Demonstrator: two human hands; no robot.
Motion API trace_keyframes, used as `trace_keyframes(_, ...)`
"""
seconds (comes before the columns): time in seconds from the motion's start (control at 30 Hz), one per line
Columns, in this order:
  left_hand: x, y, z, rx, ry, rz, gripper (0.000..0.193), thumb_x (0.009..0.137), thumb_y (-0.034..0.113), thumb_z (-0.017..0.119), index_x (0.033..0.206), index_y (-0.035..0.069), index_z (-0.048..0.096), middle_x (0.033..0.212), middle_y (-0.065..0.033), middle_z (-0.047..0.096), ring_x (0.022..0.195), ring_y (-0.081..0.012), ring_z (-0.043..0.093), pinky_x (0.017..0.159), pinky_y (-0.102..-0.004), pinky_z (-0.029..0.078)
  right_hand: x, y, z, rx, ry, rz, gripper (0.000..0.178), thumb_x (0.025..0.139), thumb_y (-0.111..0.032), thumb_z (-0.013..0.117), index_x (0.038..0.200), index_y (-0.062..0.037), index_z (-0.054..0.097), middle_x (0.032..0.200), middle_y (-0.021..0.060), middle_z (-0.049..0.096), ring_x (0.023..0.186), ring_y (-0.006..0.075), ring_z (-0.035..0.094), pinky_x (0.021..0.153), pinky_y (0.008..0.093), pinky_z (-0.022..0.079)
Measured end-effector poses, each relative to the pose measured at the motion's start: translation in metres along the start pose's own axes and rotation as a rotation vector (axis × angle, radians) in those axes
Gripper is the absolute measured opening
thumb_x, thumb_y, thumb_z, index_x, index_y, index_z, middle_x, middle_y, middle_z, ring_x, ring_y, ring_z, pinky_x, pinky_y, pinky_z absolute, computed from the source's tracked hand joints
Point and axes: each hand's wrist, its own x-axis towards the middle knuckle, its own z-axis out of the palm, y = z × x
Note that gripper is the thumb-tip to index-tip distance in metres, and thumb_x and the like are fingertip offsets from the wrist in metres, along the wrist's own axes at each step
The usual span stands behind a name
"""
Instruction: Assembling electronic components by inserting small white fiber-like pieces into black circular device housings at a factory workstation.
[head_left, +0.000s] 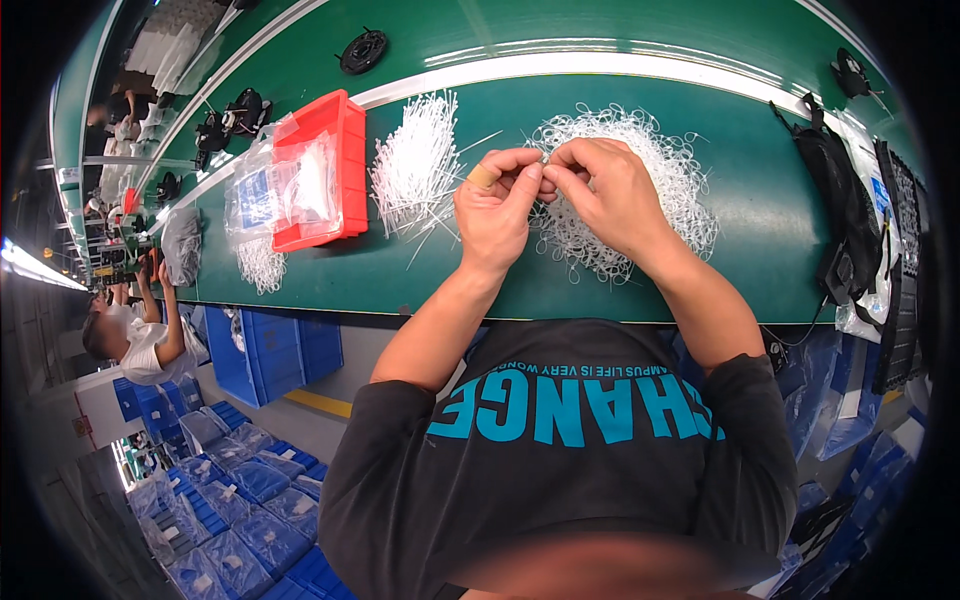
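Observation:
My left hand (495, 220) and my right hand (618, 195) meet fingertip to fingertip above the green bench, thumbs and forefingers pinched together. Between them a small bit of a white cable tie (545, 159) shows; the fingers cover most of it. A tan wrap circles one left finger. Just under and beyond my right hand spreads a big heap of cable ties closed into loops (660, 165). Left of my left hand lies a pile of straight white cable ties (415, 165), a few strands poking out toward the hand.
A red bin (352, 170) with clear plastic bags stands on the bench (760, 220) at left, a smaller heap of white ties (262, 265) beside it. A black bag (835, 190) lies at right. Blue crates (265, 350) stand below. Another person (145, 340) sits far left.

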Motion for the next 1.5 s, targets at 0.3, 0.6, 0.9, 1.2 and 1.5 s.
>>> trace_keyframes(0.3,-0.003,0.0,-0.002,0.165,-0.038,0.087,0.009,0.09,-0.003,0.06,0.097,0.0,0.066,0.088,-0.0047,0.06,0.072,-0.0112,0.066,0.064,-0.0239,0.056,-0.004,0.004,-0.001,-0.081,-0.024,-0.056,0.015,0.085,-0.014,0.061,0.075,-0.003,0.058,0.065,0.0119,0.063,0.066,0.0325,0.06,0.079,0.0412,0.045)
trace_keyframes(0.6,-0.006,0.003,-0.002,0.243,-0.044,0.086,0.008,0.089,-0.004,0.059,0.093,0.0,0.065,0.087,-0.0049,0.059,0.07,-0.0104,0.065,0.062,-0.0226,0.055,-0.007,0.006,-0.001,-0.124,-0.095,-0.036,0.012,0.088,-0.012,0.062,0.081,-0.0033,0.059,0.065,0.0104,0.059,0.062,0.0322,0.057,0.095,0.0462,0.043)
trace_keyframes(0.9,0.047,0.021,-0.029,0.919,-0.049,0.085,0.014,0.084,0.012,0.068,0.093,0.001,0.069,0.082,-0.0099,0.065,0.073,-0.0197,0.064,0.069,-0.0318,0.052,0.001,0.005,-0.011,-0.257,-0.079,-0.006,0.02,0.087,-0.02,0.064,0.076,-0.0034,0.062,0.064,0.012,0.063,0.067,0.0314,0.062,0.094,0.0474,0.042)
trace_keyframes(1.2,0.121,-0.008,-0.094,1.678,-0.119,0.019,0.008,0.081,0.013,0.068,0.085,0.007,0.068,0.09,-0.0179,0.069,0.088,-0.0361,0.066,0.076,-0.0438,0.052,0.005,0.013,-0.013,-0.382,-0.027,0.111,0.03,0.085,-0.029,0.069,0.072,-0.003,0.064,0.065,0.0109,0.065,0.064,0.0311,0.062,0.09,0.0506,0.043)
trace_keyframes(1.5,0.135,0.001,-0.115,1.033,0.0,-0.031,0.014,0.084,0.013,0.067,0.087,0.0,0.068,0.078,-0.0095,0.068,0.071,-0.0194,0.063,0.068,-0.0316,0.05,0.009,0.017,-0.009,-0.283,0.04,0.024,0.02,0.083,-0.022,0.071,0.081,-0.0045,0.062,0.077,0.0088,0.066,0.071,0.0287,0.06,0.086,0.0466,0.043)
